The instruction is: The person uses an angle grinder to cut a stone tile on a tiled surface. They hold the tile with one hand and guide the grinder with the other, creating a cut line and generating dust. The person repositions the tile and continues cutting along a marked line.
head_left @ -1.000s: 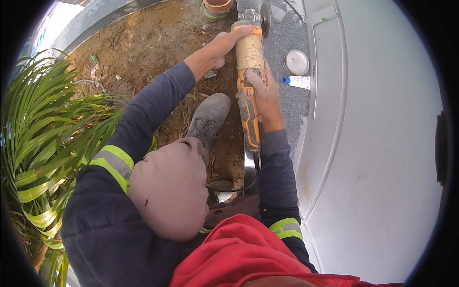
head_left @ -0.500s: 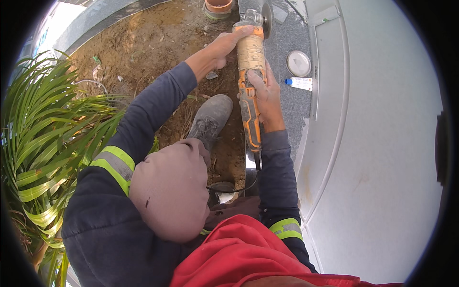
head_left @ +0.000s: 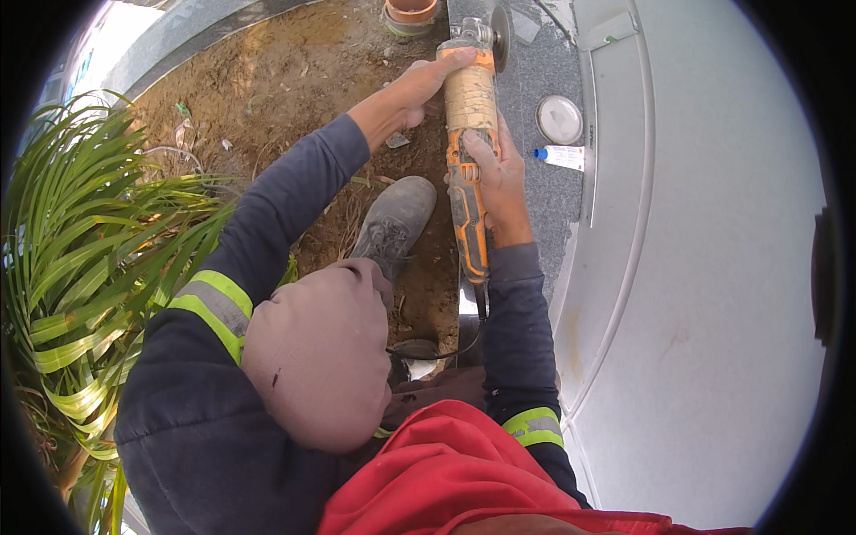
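An orange and grey angle grinder (head_left: 470, 169), wrapped round its front body with tan tape, is held lengthwise away from me. My left hand (head_left: 426, 86) grips its front end near the gear head, thumb lying over the top. Further back, my right hand (head_left: 501, 183) is wrapped round the body from the right side, thumb on top. The grinder's disc (head_left: 501, 39) stands on edge at the far right of the tool, above the grey stone ledge (head_left: 535, 85). Whether the disc touches the stone, I cannot tell. A black cord runs from the grinder's rear toward my legs.
On the ledge lie a round white lid (head_left: 559, 119) and a white tube with a blue cap (head_left: 562, 158). A terracotta pot (head_left: 410, 12) stands at the far edge of the soil (head_left: 294, 80). Palm fronds (head_left: 89, 259) fill the left; a pale wall (head_left: 713, 267) rises on the right.
The view has shifted very slightly. Both hands keep the same hold on the grinder, and nothing else has visibly moved.
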A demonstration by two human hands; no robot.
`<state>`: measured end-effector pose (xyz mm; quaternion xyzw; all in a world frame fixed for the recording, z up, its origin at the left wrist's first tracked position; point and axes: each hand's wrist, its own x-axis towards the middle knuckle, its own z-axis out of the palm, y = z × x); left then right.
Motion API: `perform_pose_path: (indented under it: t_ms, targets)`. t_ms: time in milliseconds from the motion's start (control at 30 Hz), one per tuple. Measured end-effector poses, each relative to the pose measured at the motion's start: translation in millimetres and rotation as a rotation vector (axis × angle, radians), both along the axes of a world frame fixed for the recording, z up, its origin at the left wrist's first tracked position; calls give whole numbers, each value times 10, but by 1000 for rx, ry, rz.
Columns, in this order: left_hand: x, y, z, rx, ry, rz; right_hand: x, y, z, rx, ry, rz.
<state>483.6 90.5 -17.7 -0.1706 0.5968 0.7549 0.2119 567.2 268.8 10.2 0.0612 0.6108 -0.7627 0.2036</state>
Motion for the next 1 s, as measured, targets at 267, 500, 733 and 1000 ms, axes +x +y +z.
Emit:
perform_pose_path:
  t_ms: [267, 500, 733, 1000]
  targets:
    - [4, 4, 30, 1, -13, 10, -1, 6, -78, 22, 51, -1]
    - [22, 41, 14, 51, -40, 38, 26, -7, 21, 31, 33, -3]
    - [55, 22, -75, 61, -80, -5, 90, 23, 31, 70, 63, -1]
    - [63, 38, -30, 60, -75, -13, 98, 23, 92, 78, 4, -8]
